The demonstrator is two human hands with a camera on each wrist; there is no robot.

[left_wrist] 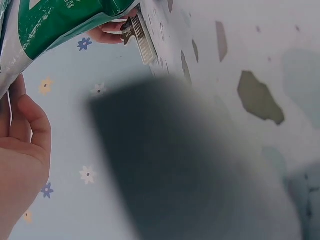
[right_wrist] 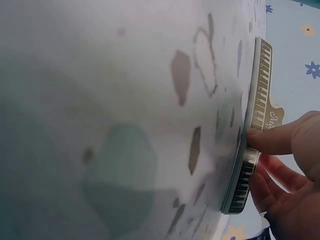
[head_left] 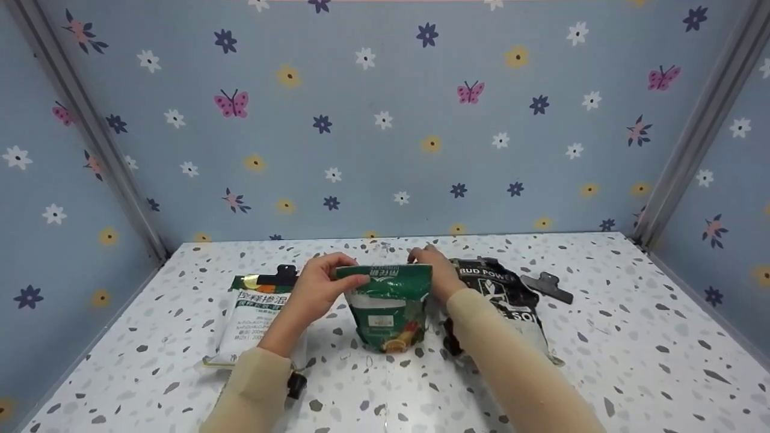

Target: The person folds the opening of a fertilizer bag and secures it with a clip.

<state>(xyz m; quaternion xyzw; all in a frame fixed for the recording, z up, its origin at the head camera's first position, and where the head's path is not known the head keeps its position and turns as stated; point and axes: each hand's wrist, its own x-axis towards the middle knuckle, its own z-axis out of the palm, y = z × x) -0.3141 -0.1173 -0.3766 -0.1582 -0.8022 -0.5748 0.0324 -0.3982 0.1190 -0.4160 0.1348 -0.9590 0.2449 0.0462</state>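
A green foil pouch [head_left: 385, 307] stands upright on the table between my hands. With thumb in front and fingers behind, my left hand [head_left: 319, 285] pinches its top edge at the left; the pouch [left_wrist: 70, 22] also fills the upper left of the left wrist view. My right hand [head_left: 436, 273] reaches behind the pouch's right side. In the right wrist view, the right hand [right_wrist: 295, 155] pinches a long flat clip [right_wrist: 262, 82] with a piano-key pattern, low against the tabletop. The pouch hides this clip in the head view.
On the left lies a white bag [head_left: 255, 322] with a black clip [head_left: 280, 276] on its top. To the right lies a black and white bag [head_left: 499, 294], partly behind my right arm, and another black clip [head_left: 548, 287] lies beside it. A flower-patterned wall [head_left: 397, 168] stands behind the speckled table [head_left: 625, 337].
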